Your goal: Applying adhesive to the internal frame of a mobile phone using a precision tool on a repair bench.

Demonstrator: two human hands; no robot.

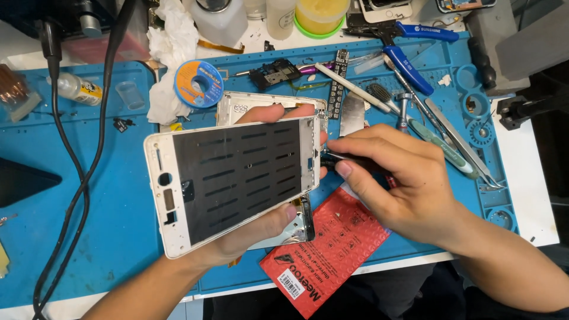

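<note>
Broadly, I see the blue work mat [89, 195] spanning the bench, tools strewn along its far edge. My left hand [255, 231] cradles the white phone frame [234, 184] from beneath, thumb and fingertips clamped on its 2 long edges, above the mat's middle. It looks light, thin and easily bent, so edge holds suit it. My right hand [403, 184] pinches a dark slim tool [338, 157] at the frame's right end. A red padded pouch [326, 249] lies near.

Tool tip [329, 157] hidden behind phone frame [234, 184] edge.
</note>
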